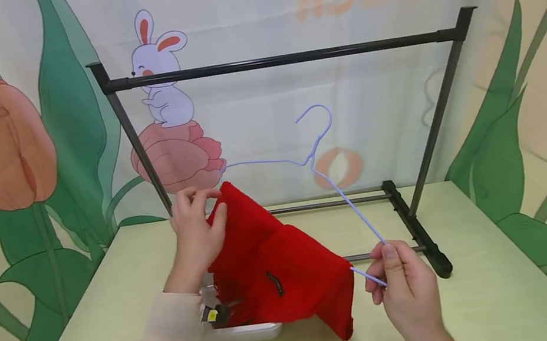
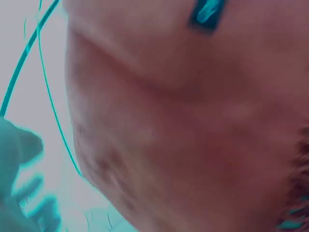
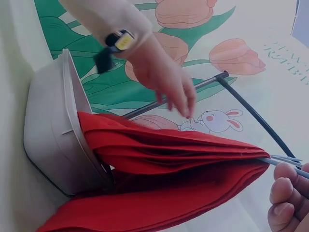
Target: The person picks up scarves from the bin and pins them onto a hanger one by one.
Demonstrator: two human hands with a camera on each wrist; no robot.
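A red fringed scarf [image 1: 294, 268] hangs folded over the lower bar of a thin lilac wire hanger [image 1: 348, 200]. Its hook points up and the hanger is tilted. My right hand [image 1: 403, 278] grips the hanger at its right corner, thumb on the wire. My left hand [image 1: 196, 224] is at the scarf's upper left corner with fingers loosely bent. In the right wrist view the left hand [image 3: 169, 82] hovers just above the folded cloth [image 3: 183, 145]. The scarf [image 2: 169, 121] fills most of the left wrist view. A small dark tag [image 1: 274, 283] shows on the scarf.
Behind the hanger stands a black clothes rack [image 1: 283, 60] with a top bar and slanted posts. A white plastic bin [image 1: 246, 334] sits under the scarf, partly hidden by it. The pale table [image 1: 502, 289] meets a curtain printed with tulips and a rabbit.
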